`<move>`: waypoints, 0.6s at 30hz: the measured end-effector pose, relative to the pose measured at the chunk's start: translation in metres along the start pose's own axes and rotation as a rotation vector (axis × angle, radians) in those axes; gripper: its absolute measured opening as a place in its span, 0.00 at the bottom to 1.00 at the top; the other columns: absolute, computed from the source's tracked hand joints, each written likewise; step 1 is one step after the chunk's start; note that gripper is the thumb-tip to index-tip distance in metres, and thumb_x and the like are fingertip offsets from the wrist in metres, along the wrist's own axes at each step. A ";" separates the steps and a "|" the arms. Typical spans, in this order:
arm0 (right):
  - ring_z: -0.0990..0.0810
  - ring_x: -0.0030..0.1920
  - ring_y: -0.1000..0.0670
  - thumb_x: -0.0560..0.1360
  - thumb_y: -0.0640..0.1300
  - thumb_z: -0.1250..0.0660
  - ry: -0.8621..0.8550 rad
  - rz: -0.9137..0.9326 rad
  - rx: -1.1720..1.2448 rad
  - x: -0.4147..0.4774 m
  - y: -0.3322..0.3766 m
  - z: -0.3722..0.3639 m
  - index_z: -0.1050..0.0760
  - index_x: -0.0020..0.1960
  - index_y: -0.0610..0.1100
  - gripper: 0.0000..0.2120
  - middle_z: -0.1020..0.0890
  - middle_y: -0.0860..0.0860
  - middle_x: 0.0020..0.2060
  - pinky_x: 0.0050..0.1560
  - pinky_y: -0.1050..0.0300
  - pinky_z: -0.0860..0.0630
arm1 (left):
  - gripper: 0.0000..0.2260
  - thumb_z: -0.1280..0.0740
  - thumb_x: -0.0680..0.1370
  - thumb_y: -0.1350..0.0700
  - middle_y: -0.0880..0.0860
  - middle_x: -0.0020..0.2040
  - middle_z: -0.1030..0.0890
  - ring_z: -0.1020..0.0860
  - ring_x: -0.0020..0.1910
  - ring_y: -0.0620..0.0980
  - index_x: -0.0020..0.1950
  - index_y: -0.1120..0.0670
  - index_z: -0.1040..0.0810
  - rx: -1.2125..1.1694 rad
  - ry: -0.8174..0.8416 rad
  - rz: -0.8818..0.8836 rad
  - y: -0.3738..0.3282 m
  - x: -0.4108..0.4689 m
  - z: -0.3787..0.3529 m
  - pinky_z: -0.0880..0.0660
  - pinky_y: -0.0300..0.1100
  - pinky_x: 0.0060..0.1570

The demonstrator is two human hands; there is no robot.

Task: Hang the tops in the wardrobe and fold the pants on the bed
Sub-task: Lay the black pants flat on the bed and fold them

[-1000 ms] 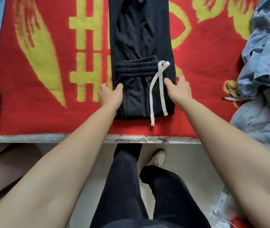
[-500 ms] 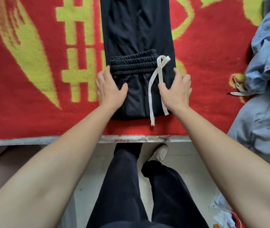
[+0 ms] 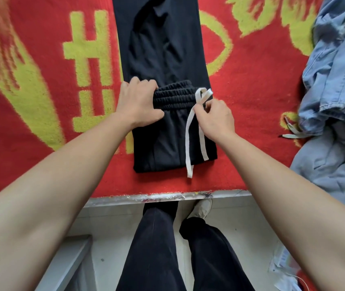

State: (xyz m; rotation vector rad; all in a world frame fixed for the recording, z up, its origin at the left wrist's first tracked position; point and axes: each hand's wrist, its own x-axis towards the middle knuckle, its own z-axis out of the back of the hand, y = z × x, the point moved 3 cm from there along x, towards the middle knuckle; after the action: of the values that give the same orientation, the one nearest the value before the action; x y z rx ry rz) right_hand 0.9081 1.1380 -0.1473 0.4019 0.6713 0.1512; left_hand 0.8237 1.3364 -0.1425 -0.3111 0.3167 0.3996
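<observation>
Black pants, waistband gripped by left hand, right hand.

I can read only one sign: a big yellow Chinese character, partly covered, on the red blanket.

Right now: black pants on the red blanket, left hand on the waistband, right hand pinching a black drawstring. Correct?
Not quite. In the head view the drawstring pinched by the right hand is white, not black. The rest holds: black pants on the red blanket, left hand on the waistband.
</observation>
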 end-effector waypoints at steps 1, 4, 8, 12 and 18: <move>0.24 0.43 0.44 0.75 0.58 0.41 -0.048 0.017 -0.005 0.005 0.004 0.003 0.29 0.37 0.46 0.16 0.22 0.48 0.41 0.42 0.52 0.34 | 0.22 0.31 0.66 0.45 0.54 0.51 0.22 0.29 0.54 0.58 0.57 0.52 0.26 -0.011 -0.068 -0.005 0.003 0.003 0.004 0.34 0.52 0.52; 0.26 0.60 0.42 0.76 0.62 0.39 -0.063 -0.026 -0.057 0.026 0.007 0.004 0.24 0.57 0.46 0.22 0.24 0.45 0.57 0.57 0.45 0.29 | 0.31 0.28 0.67 0.47 0.56 0.63 0.30 0.31 0.61 0.58 0.69 0.49 0.32 -0.107 -0.168 0.129 0.016 0.016 0.003 0.33 0.53 0.59; 0.31 0.69 0.40 0.68 0.74 0.37 -0.070 -0.221 -0.035 0.027 -0.012 -0.002 0.33 0.70 0.45 0.42 0.29 0.44 0.67 0.67 0.43 0.33 | 0.49 0.25 0.65 0.34 0.59 0.72 0.35 0.35 0.71 0.59 0.76 0.55 0.43 -0.507 -0.027 0.758 0.031 -0.005 -0.027 0.37 0.53 0.69; 0.24 0.65 0.41 0.63 0.81 0.40 0.189 -0.353 0.120 0.003 -0.042 -0.025 0.28 0.68 0.46 0.48 0.22 0.48 0.63 0.61 0.49 0.28 | 0.50 0.33 0.65 0.25 0.60 0.70 0.28 0.31 0.70 0.62 0.73 0.60 0.39 -0.724 0.113 0.955 0.022 -0.055 -0.070 0.34 0.54 0.69; 0.21 0.60 0.41 0.76 0.71 0.42 0.197 -0.153 0.138 -0.038 -0.069 -0.054 0.24 0.58 0.52 0.26 0.17 0.50 0.56 0.52 0.52 0.31 | 0.31 0.36 0.75 0.32 0.54 0.64 0.21 0.24 0.64 0.57 0.66 0.55 0.25 -0.906 0.071 0.863 0.000 -0.103 -0.105 0.28 0.52 0.65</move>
State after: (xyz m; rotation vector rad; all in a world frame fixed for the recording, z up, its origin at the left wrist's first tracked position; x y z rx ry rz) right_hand 0.8453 1.0815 -0.1918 0.4703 0.9065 -0.0018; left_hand 0.7085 1.2653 -0.2000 -1.0855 0.3132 1.3915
